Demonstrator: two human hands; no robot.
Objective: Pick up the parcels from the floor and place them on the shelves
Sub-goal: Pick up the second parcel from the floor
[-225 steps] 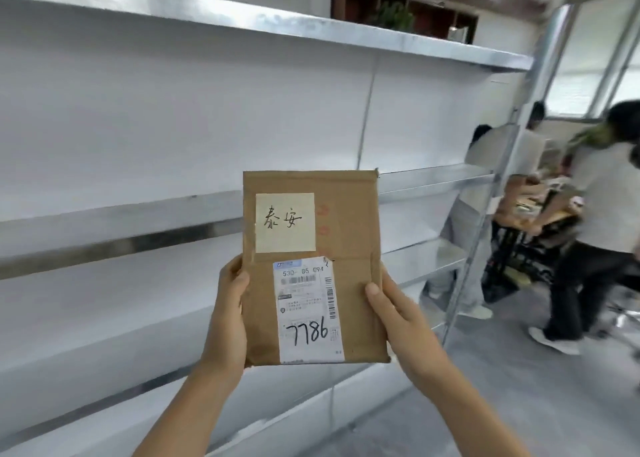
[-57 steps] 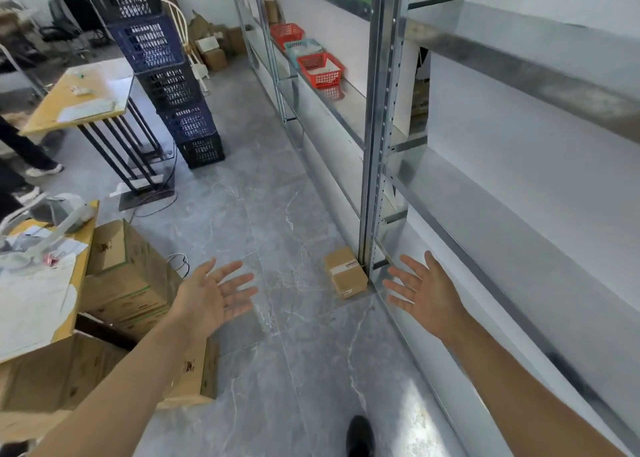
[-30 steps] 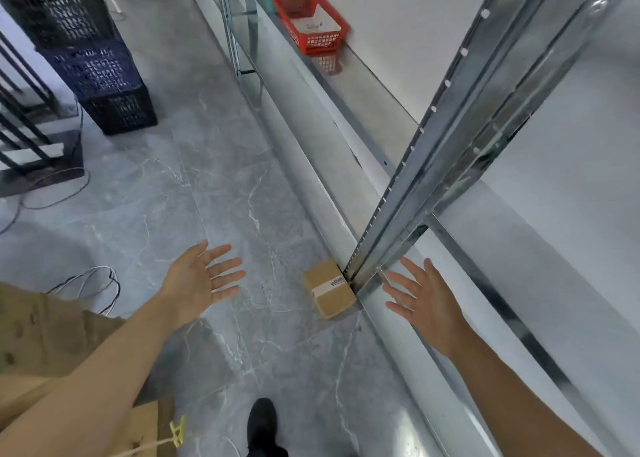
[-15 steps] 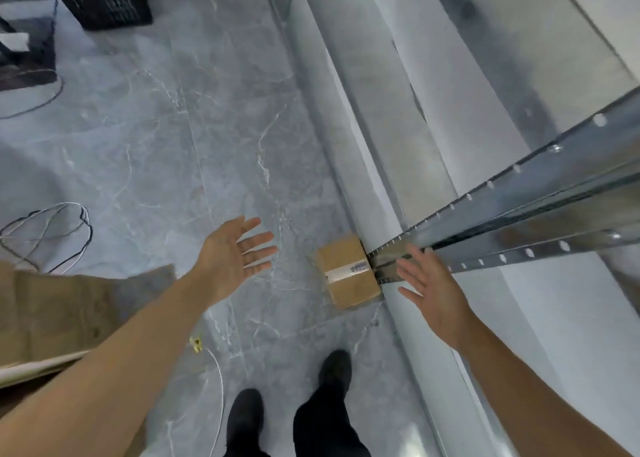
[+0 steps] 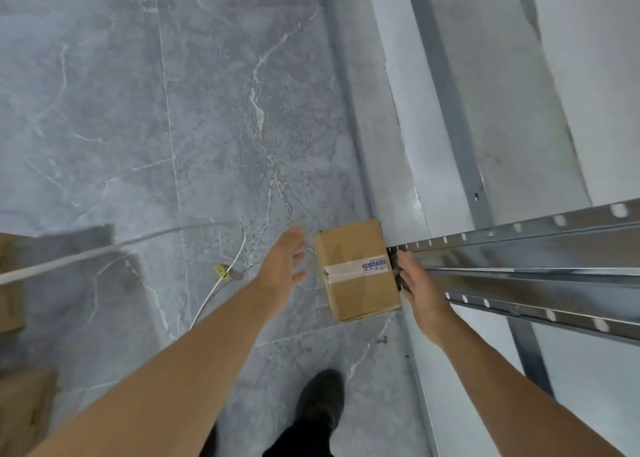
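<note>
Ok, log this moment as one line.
phase: reach | parcel: on floor, against shelf post | left hand: open beside it | right hand: open opposite side

There is just one camera, worn on the person's head. It looks almost straight down at the grey marble floor, from up close, beside the grey metal shelf edge.

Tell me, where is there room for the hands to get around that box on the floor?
The box has bare grey floor on its left, where the open left hand is, and in front and behind. Its right side is crowded: it sits against the shelf post, and the open right hand squeezes in there. A white cable lies further left.
</note>
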